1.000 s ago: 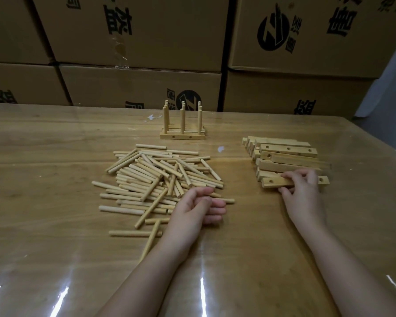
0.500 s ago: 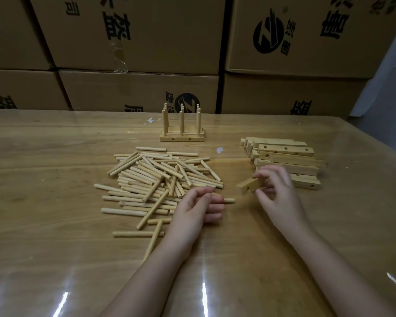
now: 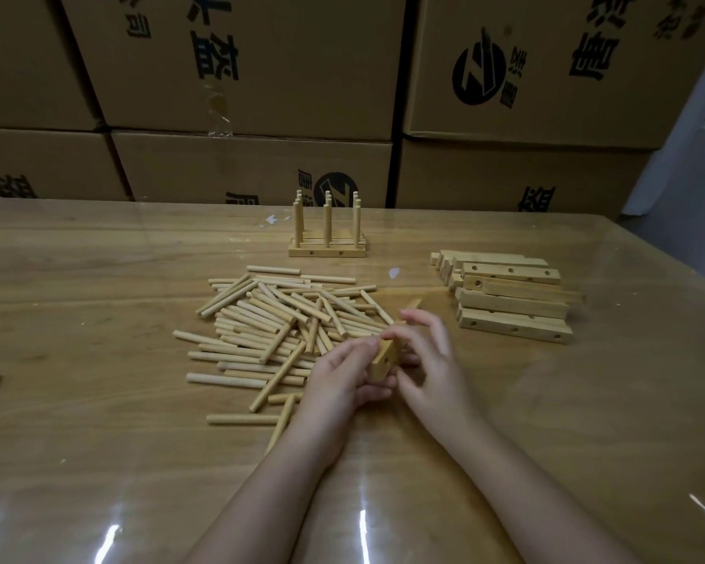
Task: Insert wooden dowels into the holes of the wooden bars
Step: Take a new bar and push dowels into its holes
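Printed in black on the cardboard boxes stacked behind the far edge of the tabletop (image 3: 98, 254). On the upper right box (image 3: 546, 124): a round logo (image 3: 479, 77) with a slanted Z-like stroke, small characters beside it, one like 然 (image 3: 515, 54), then larger slanted ones, one like 唐 (image 3: 593, 54). On the upper middle box (image 3: 302, 95): big Chinese characters (image 3: 216, 46), cropped, plus a small 司 (image 3: 137, 24). On the lower middle box (image 3: 204, 168): the same round logo (image 3: 342, 185), partly behind upright dowels (image 3: 327, 221). On the lower right box (image 3: 465, 177) and lower left box (image 3: 58, 156): characters cut off by the tabletop, unreadable.
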A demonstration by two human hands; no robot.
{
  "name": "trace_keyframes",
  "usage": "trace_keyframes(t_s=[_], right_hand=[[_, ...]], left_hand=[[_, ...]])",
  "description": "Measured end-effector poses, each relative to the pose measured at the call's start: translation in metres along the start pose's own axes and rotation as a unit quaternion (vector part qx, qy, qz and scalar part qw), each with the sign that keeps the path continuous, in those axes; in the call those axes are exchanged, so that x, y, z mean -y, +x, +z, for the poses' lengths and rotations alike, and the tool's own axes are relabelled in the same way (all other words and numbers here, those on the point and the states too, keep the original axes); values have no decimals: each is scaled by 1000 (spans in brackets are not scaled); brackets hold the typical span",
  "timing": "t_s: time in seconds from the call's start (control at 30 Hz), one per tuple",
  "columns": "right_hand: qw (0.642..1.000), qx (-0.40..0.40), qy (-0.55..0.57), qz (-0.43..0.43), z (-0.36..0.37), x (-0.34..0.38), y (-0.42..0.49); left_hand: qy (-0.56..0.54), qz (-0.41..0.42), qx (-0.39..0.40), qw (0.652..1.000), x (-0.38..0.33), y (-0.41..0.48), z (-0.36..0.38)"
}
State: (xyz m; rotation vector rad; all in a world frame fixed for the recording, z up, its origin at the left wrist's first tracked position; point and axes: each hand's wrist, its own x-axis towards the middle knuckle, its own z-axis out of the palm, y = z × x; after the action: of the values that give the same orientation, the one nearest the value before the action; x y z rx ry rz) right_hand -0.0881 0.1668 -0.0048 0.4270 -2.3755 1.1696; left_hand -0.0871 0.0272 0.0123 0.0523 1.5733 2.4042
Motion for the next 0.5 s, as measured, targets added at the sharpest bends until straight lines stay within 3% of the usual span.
trace_keyframes(t_s=[0.1, 0.2, 0.33, 0.5], right_hand=[[999, -6, 45, -14, 2, -5, 0], [986, -62, 152, 36, 0, -6, 4], [935, -58, 314, 152, -3, -10, 10], [899, -41, 393, 188, -6, -8, 12]], left_hand=[[-15, 10, 6, 1000, 1, 1, -2], [-32, 13, 3, 999, 1, 2, -3], [-49, 12, 8, 999, 3, 3, -5], [-10, 21, 8, 1000, 6, 5, -5]])
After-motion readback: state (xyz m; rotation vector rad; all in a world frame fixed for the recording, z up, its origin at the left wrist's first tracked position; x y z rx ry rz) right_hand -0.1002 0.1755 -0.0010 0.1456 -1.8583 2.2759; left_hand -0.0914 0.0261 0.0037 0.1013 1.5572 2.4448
